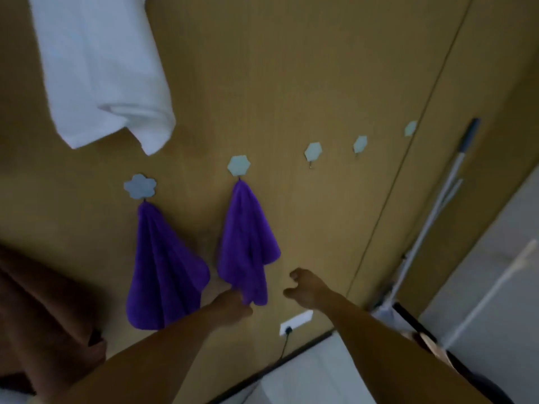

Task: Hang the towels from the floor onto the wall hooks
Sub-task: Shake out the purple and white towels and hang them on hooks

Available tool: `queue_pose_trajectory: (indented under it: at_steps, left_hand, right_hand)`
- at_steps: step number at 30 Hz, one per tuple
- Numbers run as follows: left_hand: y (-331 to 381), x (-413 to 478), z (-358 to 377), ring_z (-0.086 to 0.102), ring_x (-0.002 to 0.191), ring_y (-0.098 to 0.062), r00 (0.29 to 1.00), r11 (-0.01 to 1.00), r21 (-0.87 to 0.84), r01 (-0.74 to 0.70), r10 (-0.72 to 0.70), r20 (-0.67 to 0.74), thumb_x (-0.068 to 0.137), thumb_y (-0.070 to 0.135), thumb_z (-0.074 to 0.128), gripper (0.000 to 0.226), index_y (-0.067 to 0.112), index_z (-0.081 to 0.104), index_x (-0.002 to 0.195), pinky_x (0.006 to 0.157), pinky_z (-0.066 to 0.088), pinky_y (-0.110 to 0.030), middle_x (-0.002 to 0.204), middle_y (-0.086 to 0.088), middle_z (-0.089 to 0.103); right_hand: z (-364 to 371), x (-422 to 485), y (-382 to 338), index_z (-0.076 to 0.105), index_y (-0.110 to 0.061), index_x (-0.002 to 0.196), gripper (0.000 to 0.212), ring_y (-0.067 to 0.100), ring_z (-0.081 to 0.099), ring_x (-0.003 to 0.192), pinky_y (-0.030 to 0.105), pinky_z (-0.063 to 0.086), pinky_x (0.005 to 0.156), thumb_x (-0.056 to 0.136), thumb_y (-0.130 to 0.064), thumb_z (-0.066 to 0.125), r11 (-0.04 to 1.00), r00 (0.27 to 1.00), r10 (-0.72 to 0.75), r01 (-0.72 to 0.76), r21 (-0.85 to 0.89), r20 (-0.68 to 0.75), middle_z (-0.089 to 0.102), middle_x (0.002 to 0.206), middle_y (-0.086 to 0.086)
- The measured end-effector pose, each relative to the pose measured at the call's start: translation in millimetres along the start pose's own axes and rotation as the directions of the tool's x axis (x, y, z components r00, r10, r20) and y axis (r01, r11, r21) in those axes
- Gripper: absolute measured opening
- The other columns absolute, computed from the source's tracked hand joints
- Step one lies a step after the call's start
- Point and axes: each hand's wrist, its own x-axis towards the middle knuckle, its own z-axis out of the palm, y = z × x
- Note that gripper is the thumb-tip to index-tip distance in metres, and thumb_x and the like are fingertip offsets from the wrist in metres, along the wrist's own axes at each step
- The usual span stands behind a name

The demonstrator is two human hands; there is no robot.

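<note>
Left grip (233,306) pinches the hem of a creased purple towel (245,243); right grip (306,287) loosely apart.

2 purple towels (166,266); white towel (99,68).

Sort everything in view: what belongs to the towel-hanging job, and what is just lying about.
Job: left purple towel, right purple towel, flower hook, hexagon hook, empty hooks, left hand, right hand.
Just there: white towel, brown cloth, mop, wall socket.
</note>
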Motion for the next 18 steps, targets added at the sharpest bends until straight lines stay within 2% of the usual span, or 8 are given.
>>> queue_pose_trajectory:
  at_steps: [1, 4, 7, 10, 14, 18]
  left_hand:
    - [-1.3, 0.5, 7.6, 0.056, 0.116, -0.032, 0.998, 0.998, 0.042, -0.041, 0.039, 0.045, 0.092, 0.025, 0.059, 0.031, 0.006, 0.052, 0.114, 0.086, 0.043, -0.032, 0.108, -0.014, 0.054]
    - [3.6, -3.9, 31.1, 0.051, 0.122, -0.030, 0.975, 0.976, 0.119, -0.182, 0.164, 0.150, 0.090, 0.032, 0.060, 0.062, 0.004, 0.034, 0.138, 0.093, 0.043, -0.031, 0.134, -0.018, 0.049]
    - [22.2, -17.7, 57.5, 0.051, 0.120, -0.029, 0.944, 0.924, 0.217, -0.314, 0.279, 0.176, 0.085, 0.039, 0.061, 0.064, 0.010, 0.037, 0.136, 0.096, 0.044, -0.035, 0.135, -0.013, 0.048]
    - [54.7, -42.1, 95.2, 0.046, 0.124, -0.032, 0.877, 0.840, 0.289, -0.458, 0.374, 0.302, 0.082, 0.043, 0.058, 0.073, 0.012, 0.030, 0.143, 0.100, 0.042, -0.039, 0.141, -0.014, 0.041]
    - [103.1, -94.2, 155.7, 0.039, 0.131, -0.032, 0.737, 0.687, 0.313, -0.655, 0.492, 0.464, 0.087, 0.046, 0.055, 0.074, 0.014, 0.025, 0.148, 0.103, 0.038, -0.038, 0.147, -0.014, 0.033]
    - [134.0, -162.7, 219.4, 0.037, 0.131, -0.030, 0.594, 0.560, 0.280, -0.780, 0.521, 0.612, 0.088, 0.043, 0.056, 0.073, 0.019, 0.024, 0.149, 0.105, 0.039, -0.042, 0.149, -0.010, 0.030]
  right_hand:
    - [3.5, -12.1, 3.4, 0.041, -0.012, 0.142, 0.063, 0.023, 0.048, 0.129, 0.028, 0.040, 0.101, 0.088, -0.032, 0.067, 0.999, 0.999, 0.032, -0.031, 0.011, -0.036, 0.043, 0.145, 0.009]
    - [20.4, -55.2, 18.3, 0.042, -0.012, 0.143, 0.062, 0.026, 0.046, 0.131, 0.030, 0.038, 0.105, 0.089, -0.033, 0.065, 0.992, 0.983, 0.121, -0.116, 0.046, -0.136, 0.043, 0.146, 0.011]
    - [42.2, -112.5, 43.4, 0.043, -0.013, 0.142, 0.060, 0.029, 0.044, 0.132, 0.034, 0.037, 0.107, 0.090, -0.035, 0.064, 0.970, 0.951, 0.234, -0.216, 0.106, -0.203, 0.042, 0.146, 0.012]
    - [61.2, -185.8, 79.4, 0.043, -0.017, 0.142, 0.060, 0.031, 0.041, 0.133, 0.036, 0.036, 0.107, 0.091, -0.039, 0.062, 0.923, 0.891, 0.382, -0.356, 0.147, -0.243, 0.039, 0.147, 0.013]
    - [91.7, -296.0, 133.5, 0.043, -0.019, 0.143, 0.058, 0.031, 0.042, 0.131, 0.039, 0.039, 0.106, 0.092, -0.041, 0.060, 0.786, 0.731, 0.617, -0.558, 0.264, -0.292, 0.038, 0.148, 0.011]
    - [130.9, -408.9, 174.8, 0.046, -0.020, 0.140, 0.054, 0.032, 0.045, 0.127, 0.039, 0.043, 0.102, 0.092, -0.040, 0.059, 0.601, 0.542, 0.798, -0.682, 0.416, -0.264, 0.041, 0.144, 0.012]
